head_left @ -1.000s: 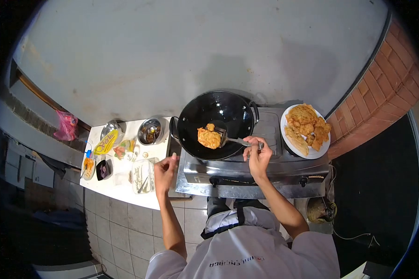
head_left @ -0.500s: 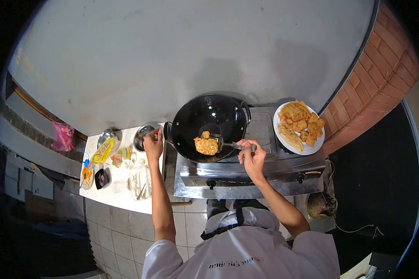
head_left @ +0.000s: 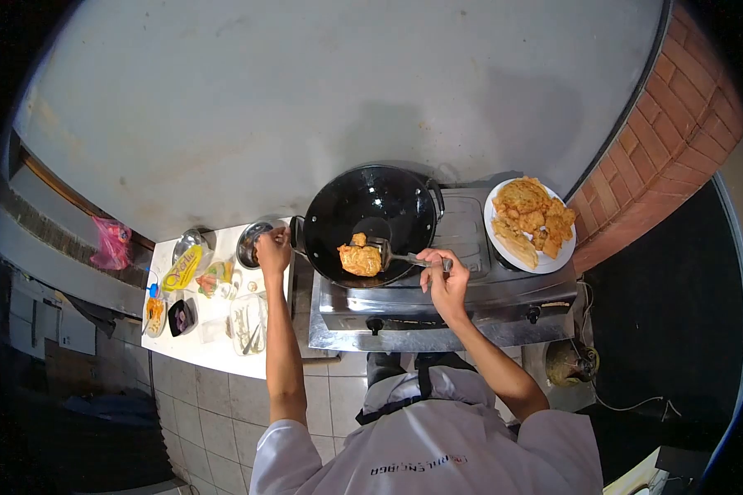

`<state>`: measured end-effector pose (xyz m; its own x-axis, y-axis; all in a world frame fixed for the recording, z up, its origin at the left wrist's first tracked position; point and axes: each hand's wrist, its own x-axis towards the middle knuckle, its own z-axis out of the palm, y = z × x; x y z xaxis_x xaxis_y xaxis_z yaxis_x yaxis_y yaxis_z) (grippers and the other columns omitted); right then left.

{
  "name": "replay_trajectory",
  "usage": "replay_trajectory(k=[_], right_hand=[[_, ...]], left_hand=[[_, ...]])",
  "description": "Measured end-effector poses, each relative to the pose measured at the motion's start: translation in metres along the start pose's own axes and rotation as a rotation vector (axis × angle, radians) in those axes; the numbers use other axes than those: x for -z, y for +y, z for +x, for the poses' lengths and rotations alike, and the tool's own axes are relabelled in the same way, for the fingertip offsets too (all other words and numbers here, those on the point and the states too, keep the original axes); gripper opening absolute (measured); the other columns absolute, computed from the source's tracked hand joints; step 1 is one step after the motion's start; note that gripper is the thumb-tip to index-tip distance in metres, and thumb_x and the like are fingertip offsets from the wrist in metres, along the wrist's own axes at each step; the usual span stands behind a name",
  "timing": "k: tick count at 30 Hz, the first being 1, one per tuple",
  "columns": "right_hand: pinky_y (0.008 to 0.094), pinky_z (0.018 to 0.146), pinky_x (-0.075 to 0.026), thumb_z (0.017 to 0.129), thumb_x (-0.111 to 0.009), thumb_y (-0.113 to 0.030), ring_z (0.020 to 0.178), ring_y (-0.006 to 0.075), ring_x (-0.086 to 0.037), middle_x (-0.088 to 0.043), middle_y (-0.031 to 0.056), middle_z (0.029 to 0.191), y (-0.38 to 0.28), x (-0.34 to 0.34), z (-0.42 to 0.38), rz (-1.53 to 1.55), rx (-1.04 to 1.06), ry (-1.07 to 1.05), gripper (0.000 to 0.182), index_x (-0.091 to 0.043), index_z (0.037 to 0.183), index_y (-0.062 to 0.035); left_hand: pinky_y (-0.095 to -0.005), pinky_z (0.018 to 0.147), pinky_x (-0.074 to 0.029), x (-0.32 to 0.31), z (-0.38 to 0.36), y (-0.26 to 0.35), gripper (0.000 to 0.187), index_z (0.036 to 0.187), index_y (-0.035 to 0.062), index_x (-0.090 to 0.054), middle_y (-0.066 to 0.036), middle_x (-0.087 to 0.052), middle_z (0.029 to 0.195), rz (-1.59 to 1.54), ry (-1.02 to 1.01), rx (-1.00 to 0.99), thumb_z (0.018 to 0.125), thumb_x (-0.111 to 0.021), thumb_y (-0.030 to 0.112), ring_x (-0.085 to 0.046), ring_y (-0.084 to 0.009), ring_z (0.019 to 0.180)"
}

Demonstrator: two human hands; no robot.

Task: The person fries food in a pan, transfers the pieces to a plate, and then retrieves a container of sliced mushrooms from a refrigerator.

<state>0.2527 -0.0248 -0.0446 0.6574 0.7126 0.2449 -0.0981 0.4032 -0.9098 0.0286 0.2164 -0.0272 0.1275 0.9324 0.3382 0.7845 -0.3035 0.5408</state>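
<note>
- Right hand (head_left: 442, 276) is closed round the end of a slim metal spatula (head_left: 400, 257); the handle runs from the fist up and to the left, over the wok rim.
- Spatula's long axis: roughly level across the view, blade end to the left. The blade meets the right edge of the orange-brown fried piece (head_left: 360, 259).
- Fried piece lies in the lower-left part of the round black wok (head_left: 371, 221), i.e. left of the right hand and well within that hand's reach via the tool. Blade looks to be touching or just under the piece; can't tell which at this res.
- Wok sits on the left burner of a stainless two-burner gas stove (head_left: 470, 289), side handles at left and right of the rim.
- Left hand (head_left: 272, 248) is off to the left of the wok, at the near rim of a small round steel bowl (head_left: 253, 242) on the white desk (head_left: 215, 346). Fingers are curled at the bowl's rim; whether the grip pinches sth. or just rests there isn't clear.
- So: right hand is the one working the food; left hand is nearer the bowl, apart from the wok.
- Also on the desk: a yellow packet (head_left: 182, 267), a small dark dish (head_left: 182, 316), a clear tray (head_left: 248, 323), other small containers.
- Right of the stove top: a white round plate (head_left: 545, 266) piled w/ golden fried pieces.
- Pink plastic bag (head_left: 110, 241) hangs far left, near the wall.
</note>
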Motion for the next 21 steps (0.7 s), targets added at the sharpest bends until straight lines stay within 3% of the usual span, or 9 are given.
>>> replay_trajectory(k=[11,16,21], right_hand=[[0.0222,0.039,-0.041,0.093,-0.046,-0.006,0.049,0.0095,-0.052,-0.061,0.0138,0.090,0.004,0.004,0.005,0.090,-0.032,0.098,0.012,-0.050,0.087,0.0029],[0.0231,0.038,-0.042,0.093,-0.046,-0.008,0.048,0.0104,-0.053,-0.061,0.0147,0.087,-0.014,0.008,0.011,0.098,0.009,0.149,0.014,-0.050,0.085,0.0030],[0.0243,0.038,-0.043,0.094,-0.044,-0.008,0.047,0.0116,-0.053,-0.061,0.0163,0.087,-0.059,0.031,0.015,0.103,0.008,0.237,0.014,-0.048,0.085,0.0030]], left_hand=[[-0.0388,0.068,-0.049,-0.004,0.000,0.002,0.025,0.089,0.0056,-0.069,-0.016,-0.066,0.077,-0.026,-0.028,0.036,0.080,-0.063,0.028,-0.065,-0.0312,0.074],[-0.0357,0.065,-0.049,-0.001,0.000,0.007,0.025,0.091,0.0070,-0.069,-0.014,-0.066,0.073,0.031,0.059,0.018,0.080,-0.064,0.028,-0.066,-0.0270,0.070],[-0.0336,0.057,-0.046,0.002,0.001,0.022,0.029,0.092,0.0018,-0.068,-0.012,-0.060,0.062,-0.094,0.093,-0.074,0.081,-0.063,0.028,-0.060,-0.0210,0.056]])
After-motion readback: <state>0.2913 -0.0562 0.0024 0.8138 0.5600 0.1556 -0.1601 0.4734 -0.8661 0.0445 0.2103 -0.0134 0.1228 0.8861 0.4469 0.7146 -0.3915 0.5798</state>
